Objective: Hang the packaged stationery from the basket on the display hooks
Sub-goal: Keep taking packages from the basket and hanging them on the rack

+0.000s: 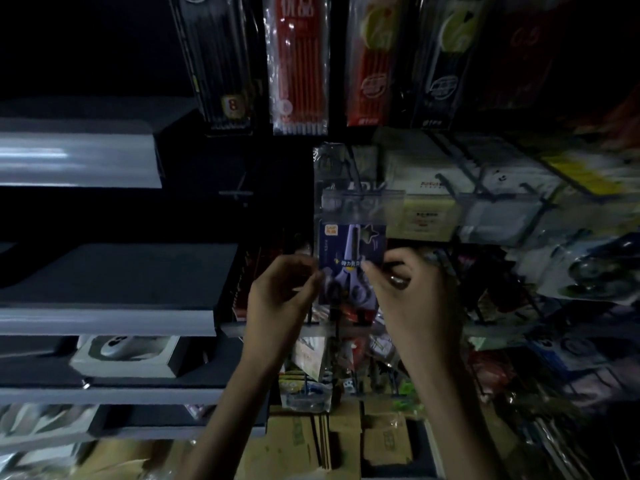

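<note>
Head view: two hands [280, 292] [412, 294] pinch one scissors pack [351, 249].

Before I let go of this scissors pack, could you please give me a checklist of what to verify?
1. Left hand pinches the left edge of the scissors pack: ok.
2. Right hand pinches the pack's right edge: ok.
3. Pack upright, printed side facing me: ok.
4. Display hook passed through the pack's clear top flap: cannot tell, too dark and blurred.
5. Pack hangs below the red pencil pack without overlapping it: ok.
6. Enough light to confirm the hang hole: not ok, the shelf is very dim.
</note>
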